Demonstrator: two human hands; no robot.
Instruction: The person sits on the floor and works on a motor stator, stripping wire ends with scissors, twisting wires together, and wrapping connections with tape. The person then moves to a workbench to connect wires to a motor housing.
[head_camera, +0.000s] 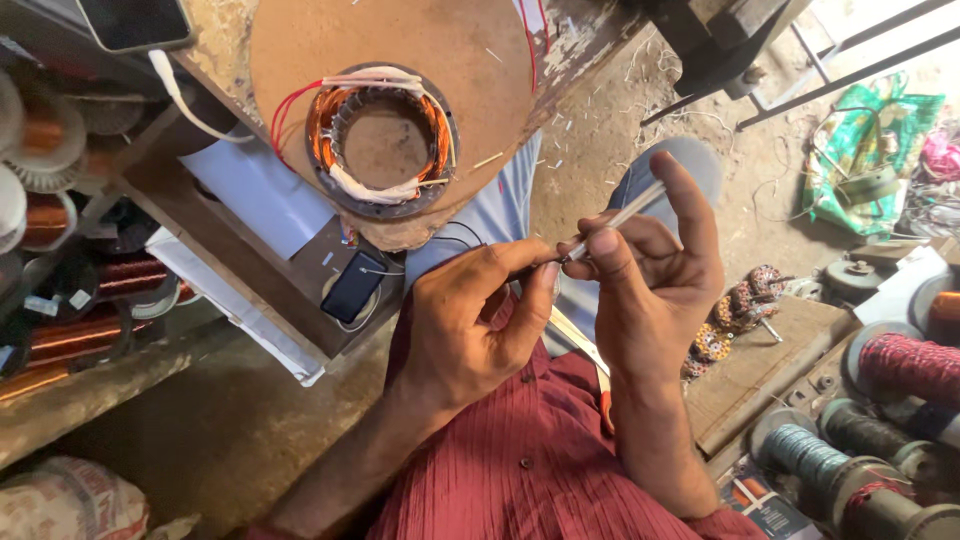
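My right hand (655, 275) pinches a thin white sleeve tube (622, 215) between thumb and fingers, its upper end pointing up and right. My left hand (470, 320) meets the tube's lower end with thumb and forefinger closed; what it grips there is too small to tell. Both hands are held above my lap, over a dark red striped shirt (540, 460). Ahead on a round wooden board (470, 50) lies a motor stator (382, 140) with copper windings, white sleeving and red leads.
Shelves at left hold several copper wire spools (70, 330) and a dark phone (352, 285). Another phone (135, 22) lies at top left. Thread and wire spools (905, 370) sit at right beside a wooden block (765, 370). Dirt floor with scraps lies beyond.
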